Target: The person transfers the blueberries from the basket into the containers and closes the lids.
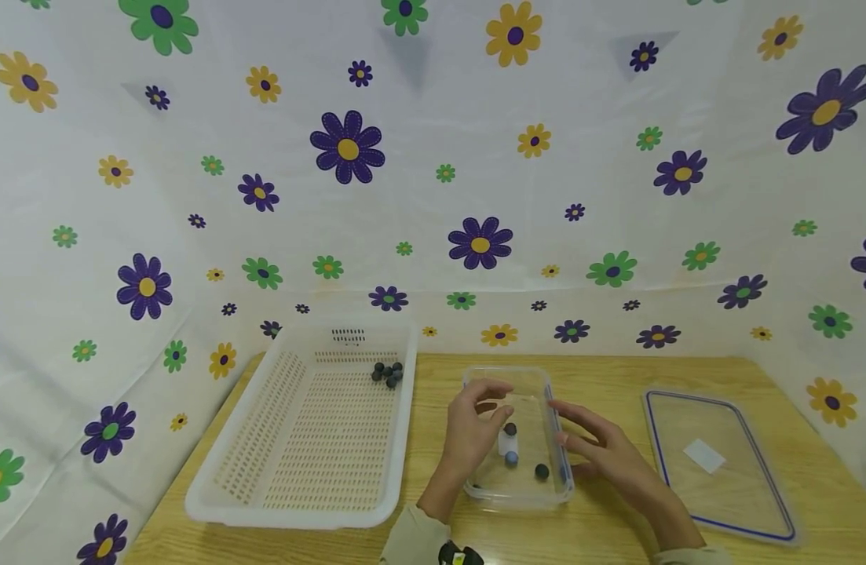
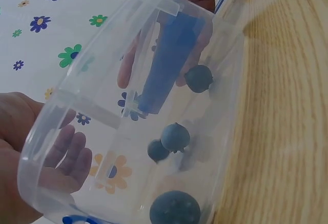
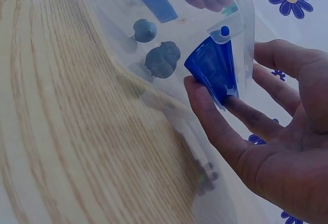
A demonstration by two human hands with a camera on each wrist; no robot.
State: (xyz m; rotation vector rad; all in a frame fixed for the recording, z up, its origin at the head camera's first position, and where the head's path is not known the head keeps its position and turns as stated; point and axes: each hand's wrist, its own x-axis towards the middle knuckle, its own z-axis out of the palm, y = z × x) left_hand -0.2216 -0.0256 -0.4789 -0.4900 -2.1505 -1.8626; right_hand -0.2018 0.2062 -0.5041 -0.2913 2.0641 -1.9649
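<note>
A clear plastic food container [image 1: 519, 496] with blue latches stands on the table, with several blueberries [image 2: 175, 138] loose inside. My left hand [image 1: 471, 428] reaches over its left wall, fingers loosely bent above the inside and holding nothing visible. In the left wrist view those fingers show through the clear plastic. At the right wall is my right hand [image 1: 612, 455]. In the right wrist view its fingertips touch the wall around a blue latch [image 3: 215, 67], which hangs down. One blueberry [image 3: 163, 60] lies close behind that wall.
To the left stands a white perforated basket [image 1: 301, 516] with several blueberries [image 1: 388, 373] in its far right corner. A clear lid [image 1: 747, 486] with a blue seal lies to the right, a white label [image 1: 704, 455] on it. Flowered cloth [image 1: 574, 180] hangs behind the table.
</note>
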